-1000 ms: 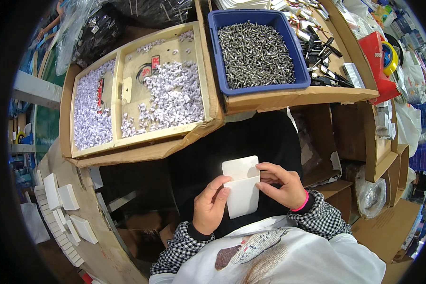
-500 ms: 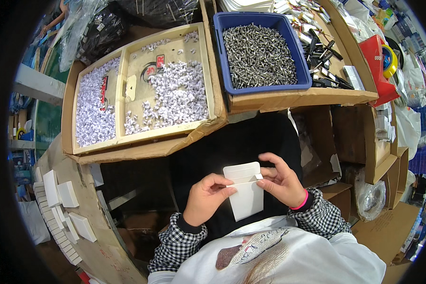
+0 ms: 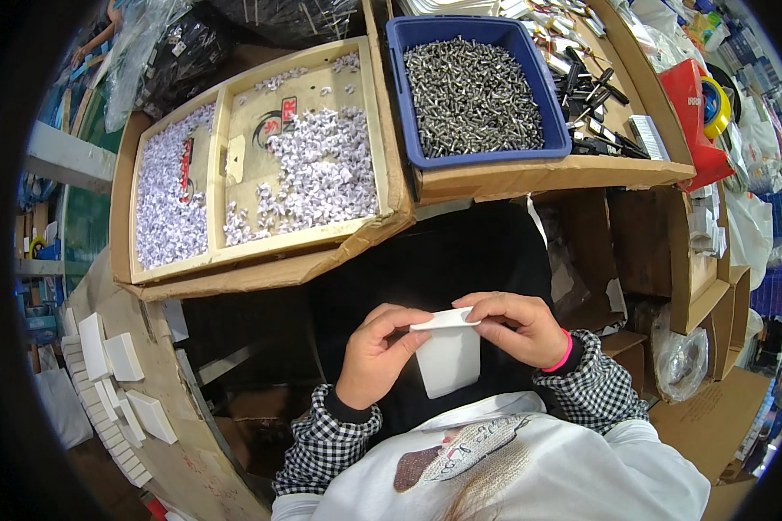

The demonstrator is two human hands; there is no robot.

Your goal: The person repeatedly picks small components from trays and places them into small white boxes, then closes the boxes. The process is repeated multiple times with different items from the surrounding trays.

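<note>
A small white cardboard box (image 3: 449,359) is held upright over my lap, its top flap folded down along the upper edge. My left hand (image 3: 375,353) pinches the box's upper left corner between thumb and fingers. At the upper right corner, my right hand (image 3: 524,328) is closed on the flap and edge, thumb below and fingers above. The inside of the box is hidden.
Ahead left, a divided wooden tray (image 3: 300,243) holds many small white plastic pieces. A blue bin (image 3: 495,159) full of small metal parts stands ahead right, beside black tools (image 3: 595,95). Several white boxes (image 3: 123,356) lie on the left board.
The box's top flap stood up and now lies folded down. My right fingers have moved over the top edge, and a small side tab is no longer visible.
</note>
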